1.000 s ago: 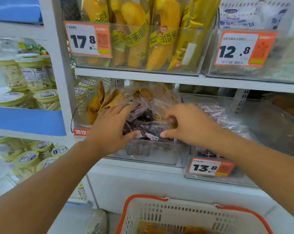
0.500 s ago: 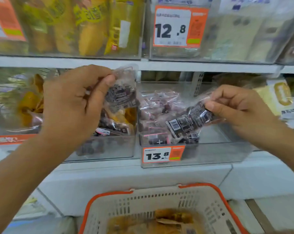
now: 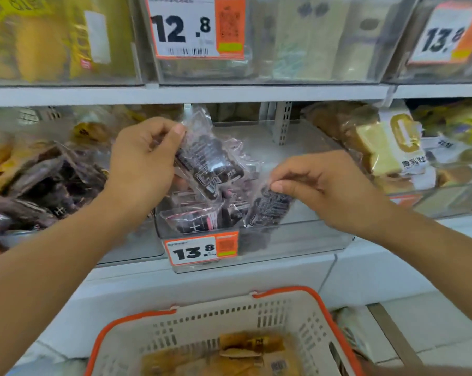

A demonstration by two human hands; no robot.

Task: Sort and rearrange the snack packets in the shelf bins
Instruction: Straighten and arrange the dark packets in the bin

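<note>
1. Nearest, at 6 o'clock, sat the basket (image 3: 297,316) with tan packs.
2. My right hand (image 3: 329,185) pinched a dark packet (image 3: 270,207) by its clear top seam over the 13.8 bin (image 3: 297,240).
3. My left hand (image 3: 142,161) gripped another packet (image 3: 210,164) at 12 o'clock; both looked light, crinkly, slippery, so seams seemed the best hold.

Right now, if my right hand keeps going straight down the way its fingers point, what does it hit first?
Probably the clear bin with the 13.8 tag: your right hand dangles its dark packet over the front wall, though depth is unclear.
</note>
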